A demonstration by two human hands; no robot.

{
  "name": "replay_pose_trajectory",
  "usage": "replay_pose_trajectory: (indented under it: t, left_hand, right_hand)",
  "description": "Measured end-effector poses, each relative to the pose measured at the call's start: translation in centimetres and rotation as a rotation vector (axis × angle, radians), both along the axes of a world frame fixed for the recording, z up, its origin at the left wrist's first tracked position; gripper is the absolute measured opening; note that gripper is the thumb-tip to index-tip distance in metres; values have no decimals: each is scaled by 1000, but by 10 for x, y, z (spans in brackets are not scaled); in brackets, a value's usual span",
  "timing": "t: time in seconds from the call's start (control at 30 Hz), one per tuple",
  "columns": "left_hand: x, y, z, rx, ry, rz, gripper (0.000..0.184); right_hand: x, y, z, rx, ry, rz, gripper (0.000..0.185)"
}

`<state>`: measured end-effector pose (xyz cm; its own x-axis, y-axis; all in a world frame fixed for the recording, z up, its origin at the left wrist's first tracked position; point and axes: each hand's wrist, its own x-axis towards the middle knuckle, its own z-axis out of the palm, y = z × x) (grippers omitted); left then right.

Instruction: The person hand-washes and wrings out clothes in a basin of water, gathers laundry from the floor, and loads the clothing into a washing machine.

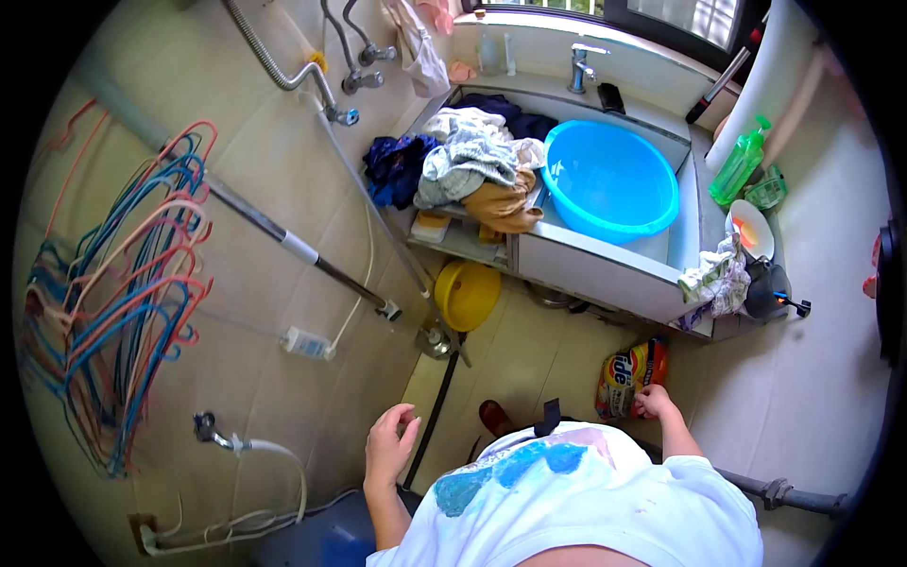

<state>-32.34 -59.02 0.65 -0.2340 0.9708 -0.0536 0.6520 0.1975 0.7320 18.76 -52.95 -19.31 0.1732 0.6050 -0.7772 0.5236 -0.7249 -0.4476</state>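
My right hand (pixel 652 402) grips the top corner of an orange detergent bag (pixel 622 381), which hangs or stands low beside the sink unit; which of the two I cannot tell. My left hand (pixel 390 442) is raised at my left side, empty, with its fingers apart and slightly curled. In front of me, a blue basin (pixel 612 180) sits tilted in the sink (pixel 682 248). A heap of clothes (pixel 477 163), in grey, white, brown and dark blue, lies to the left of the basin.
Clothes hangers (pixel 123 283) hang at the left wall near a metal pole (pixel 283 236). A yellow basin (pixel 468 295) is under the counter. A faucet (pixel 581 71) rises behind the sink. A green pump bottle (pixel 739 168), a bowl (pixel 751 231) and a cloth (pixel 716 279) are at the right.
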Motion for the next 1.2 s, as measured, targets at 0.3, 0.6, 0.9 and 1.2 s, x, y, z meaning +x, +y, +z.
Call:
replay_pose_trajectory:
  t: [0.3, 0.6, 0.9, 1.2]
  left_hand:
    - [13, 95, -11, -75, -37, -275, 22]
    - [132, 230, -1, -34, -533, -284, 19]
    - [234, 367, -18, -184, -795, -212, 28]
    - [257, 426, -96, -292, -607, -11, 59]
  right_hand:
    - [-46, 86, 115, 212, 397, -102, 28]
    - [21, 240, 227, 704, 651, -96, 24]
    - [87, 412, 204, 878, 517, -300, 25]
    - [121, 519, 95, 542, -453, 96, 59]
